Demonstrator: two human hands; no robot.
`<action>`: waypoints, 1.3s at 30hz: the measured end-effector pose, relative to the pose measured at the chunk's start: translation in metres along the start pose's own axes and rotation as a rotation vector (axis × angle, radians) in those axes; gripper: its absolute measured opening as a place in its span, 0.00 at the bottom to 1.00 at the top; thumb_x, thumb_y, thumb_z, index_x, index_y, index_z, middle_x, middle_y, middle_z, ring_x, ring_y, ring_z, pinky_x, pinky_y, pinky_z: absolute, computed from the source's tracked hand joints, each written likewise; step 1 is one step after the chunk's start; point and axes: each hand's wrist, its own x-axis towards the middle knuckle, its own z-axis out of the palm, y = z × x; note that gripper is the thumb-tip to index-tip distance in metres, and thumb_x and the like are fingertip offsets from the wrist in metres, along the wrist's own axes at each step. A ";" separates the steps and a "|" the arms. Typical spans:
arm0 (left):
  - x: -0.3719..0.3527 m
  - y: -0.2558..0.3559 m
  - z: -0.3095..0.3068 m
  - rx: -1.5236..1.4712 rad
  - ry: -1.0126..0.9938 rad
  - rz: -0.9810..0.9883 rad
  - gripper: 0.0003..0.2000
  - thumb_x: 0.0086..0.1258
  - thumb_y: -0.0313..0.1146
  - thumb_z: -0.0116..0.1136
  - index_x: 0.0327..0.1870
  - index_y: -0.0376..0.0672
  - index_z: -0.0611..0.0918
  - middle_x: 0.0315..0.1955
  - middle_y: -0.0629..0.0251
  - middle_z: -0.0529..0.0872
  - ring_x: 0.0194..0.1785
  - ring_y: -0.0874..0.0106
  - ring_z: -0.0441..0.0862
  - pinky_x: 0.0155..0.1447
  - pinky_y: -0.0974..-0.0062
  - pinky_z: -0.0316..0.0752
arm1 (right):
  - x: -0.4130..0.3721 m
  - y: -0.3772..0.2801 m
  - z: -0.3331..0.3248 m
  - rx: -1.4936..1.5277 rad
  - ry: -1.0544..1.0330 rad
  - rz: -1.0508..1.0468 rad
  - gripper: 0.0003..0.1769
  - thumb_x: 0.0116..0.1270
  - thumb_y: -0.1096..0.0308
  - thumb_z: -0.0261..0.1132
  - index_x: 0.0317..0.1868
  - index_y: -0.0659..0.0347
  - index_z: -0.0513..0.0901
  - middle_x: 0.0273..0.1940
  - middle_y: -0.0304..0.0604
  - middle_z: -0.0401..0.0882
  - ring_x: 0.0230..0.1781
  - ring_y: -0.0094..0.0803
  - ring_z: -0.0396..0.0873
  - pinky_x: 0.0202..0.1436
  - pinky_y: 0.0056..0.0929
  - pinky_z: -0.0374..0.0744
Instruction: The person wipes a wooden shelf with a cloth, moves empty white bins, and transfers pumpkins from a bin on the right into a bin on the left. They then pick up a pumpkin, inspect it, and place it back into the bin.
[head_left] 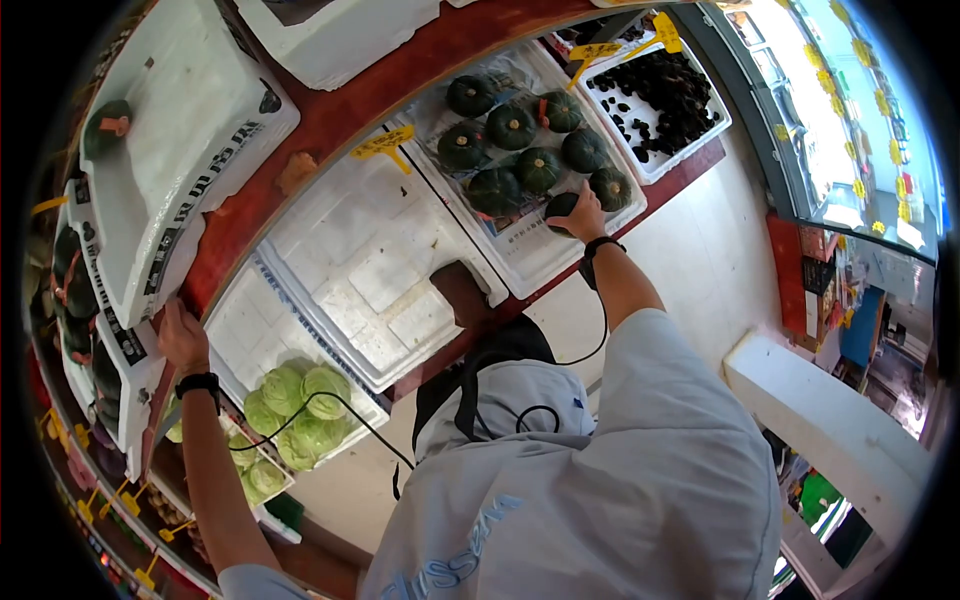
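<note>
My right hand (582, 215) is closed around a small dark green kabocha squash (561, 208) at the near edge of a foam tray (530, 265). Several more kabocha squashes (538, 170) sit in that tray, beyond my fingers. My left hand (183, 340) grips the lower corner of a white foam box (185, 160) with dark printing on its side; its fingertips are partly hidden. One squash with an orange label (107, 130) lies inside this box.
Left of the squash tray is a white foam tray (365, 255) with a brown piece (460, 292) at its edge. Green cabbages (300, 410) lie nearer my left arm. A tray of dark pieces (655, 100) and yellow price tags (384, 143) stand farther off. A cable (350, 405) crosses my front.
</note>
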 end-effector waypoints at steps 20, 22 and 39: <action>-0.002 0.003 -0.003 -0.022 -0.013 -0.030 0.11 0.62 0.24 0.48 0.44 0.42 0.79 0.29 0.54 0.83 0.32 0.52 0.81 0.34 0.58 0.75 | 0.046 0.012 -0.003 -0.028 -0.568 0.083 0.65 0.28 0.42 0.79 0.67 0.66 0.62 0.66 0.56 0.60 0.68 0.51 0.60 0.68 0.39 0.66; -0.002 0.003 -0.004 -0.016 -0.032 -0.030 0.11 0.62 0.24 0.48 0.43 0.42 0.79 0.28 0.54 0.83 0.31 0.53 0.81 0.34 0.58 0.75 | 0.047 0.011 -0.002 -0.014 -0.604 0.095 0.65 0.27 0.42 0.79 0.66 0.68 0.62 0.65 0.56 0.62 0.67 0.51 0.61 0.68 0.38 0.66; -0.001 0.007 -0.004 -0.031 0.026 -0.047 0.10 0.60 0.24 0.49 0.41 0.42 0.80 0.30 0.55 0.84 0.33 0.54 0.82 0.36 0.59 0.76 | 0.004 -0.005 0.013 -0.102 -0.198 0.061 0.58 0.30 0.49 0.80 0.64 0.61 0.64 0.62 0.58 0.62 0.63 0.55 0.65 0.64 0.42 0.70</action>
